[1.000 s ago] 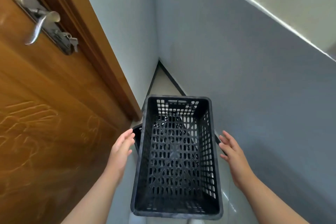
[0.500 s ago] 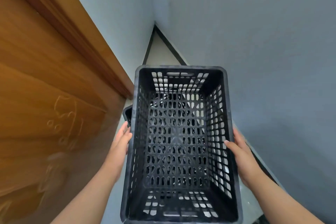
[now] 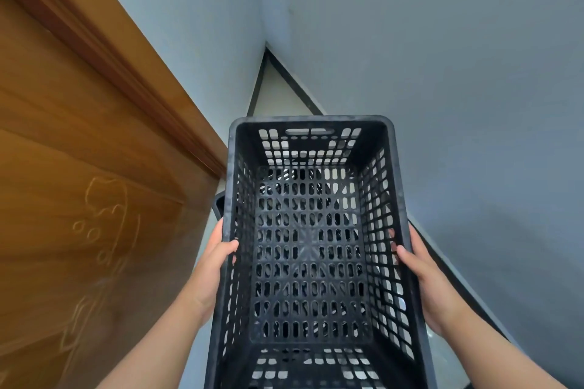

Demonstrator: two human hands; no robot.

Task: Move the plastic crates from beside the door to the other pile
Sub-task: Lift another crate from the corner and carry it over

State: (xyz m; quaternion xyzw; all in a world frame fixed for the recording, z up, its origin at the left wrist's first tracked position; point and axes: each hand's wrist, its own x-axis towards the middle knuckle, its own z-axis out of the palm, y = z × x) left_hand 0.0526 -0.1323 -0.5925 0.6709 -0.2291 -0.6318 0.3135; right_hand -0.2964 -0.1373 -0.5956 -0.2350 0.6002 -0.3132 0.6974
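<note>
Head view: a black plastic crate [image 3: 308,246] is held up between both hands, seemingly lifted off a second crate [image 3: 219,204] whose rim corner peeks out at its left. The left hand [image 3: 215,265] grips one long rim and the right hand [image 3: 423,271] the other, thumbs hooked inside. I judge the carry barely begun, and the other pile is out of sight. A wooden door [image 3: 79,199] crowds the left and a grey wall [image 3: 474,104] the right, so turning room looks tight.
</note>
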